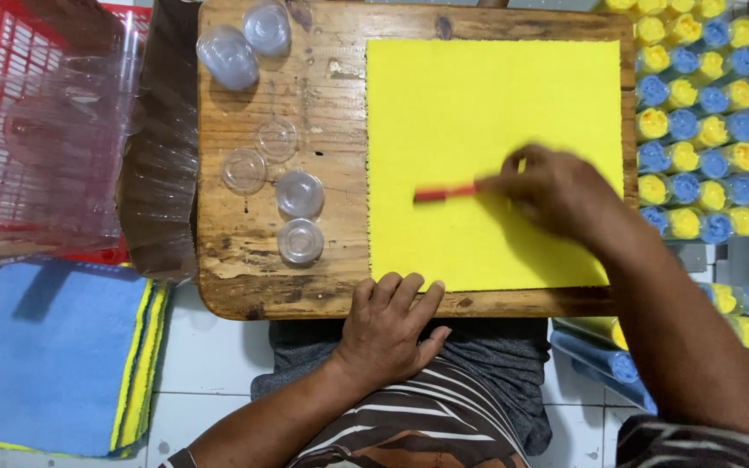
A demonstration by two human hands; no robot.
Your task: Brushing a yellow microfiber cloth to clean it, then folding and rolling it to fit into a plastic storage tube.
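From my seat at the feed, I see the right hand (556, 191) blurred over the square yellow foam sheet (444, 104), its fingers pinched around one end of a slim red stick-shaped tool (444, 193). The stick lies roughly level, its free end pointing toward nine o'clock, close to the middle of the sheet. I cannot tell whether it is a pen or a cutter.

The left hand (387, 325) lies flat and open, palm down, at six o'clock; its fingertips touch the near edge of the worn wooden board (322, 95), just below the sheet's lower left corner. It holds nothing.

The yellow sheet covers the right part of the board. On the bare wood at nine o'clock of the sheet sit small clear plastic round cups and lids (292, 195), with two more at eleven o'clock near the board's far corner.

Further toward nine o'clock I make out a red plastic mesh basket (10, 69) behind clear plastic film. At seven o'clock a stack of blue and yellow foam sheets (45, 355) rests on the tiled floor. At three o'clock, rows of clear tubes packed with yellow and blue rolls (695, 130) lie beside the board.
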